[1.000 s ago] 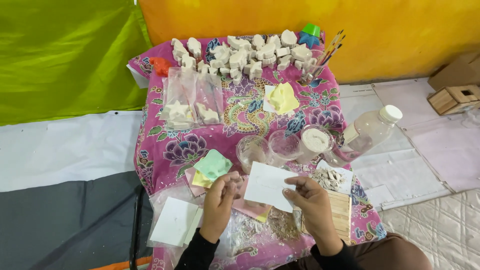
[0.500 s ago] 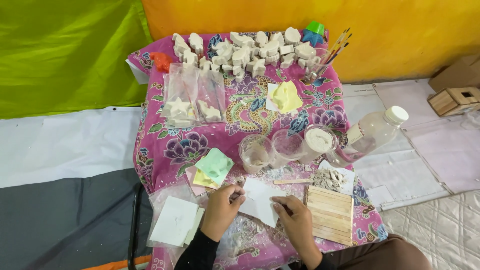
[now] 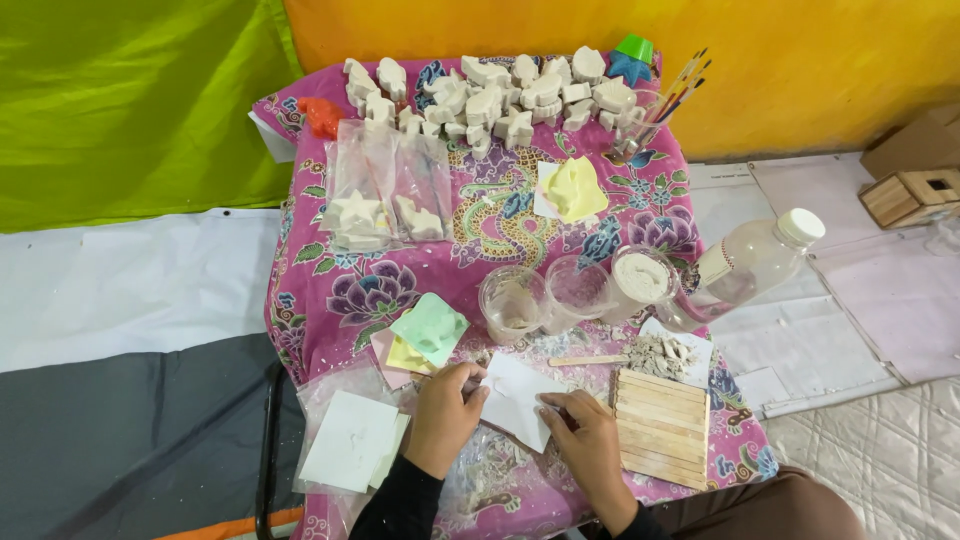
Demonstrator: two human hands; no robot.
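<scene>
My left hand [image 3: 446,413] and my right hand [image 3: 585,437] both grip a white square sheet [image 3: 518,397] held low over the near edge of a small table with a pink floral cloth [image 3: 340,290]. Fingers of each hand pinch an opposite side of the sheet. Just left of the sheet lies a green mould on pink and yellow pieces [image 3: 428,330]. To the right sits a row of wooden sticks [image 3: 661,427].
Three clear plastic cups [image 3: 575,290] and a tipped clear bottle with a white cap [image 3: 755,262] stand mid-table. White plaster figures [image 3: 500,95] crowd the far edge, beside brushes [image 3: 670,95]. Bagged figures [image 3: 385,200], a yellow mould [image 3: 572,188], white sheets [image 3: 352,440] and plaster scraps [image 3: 660,352] lie around.
Both hands have lowered the white sheet from in front of the cups down toward the table's near edge. The right hand moved left and closer to the left hand.
</scene>
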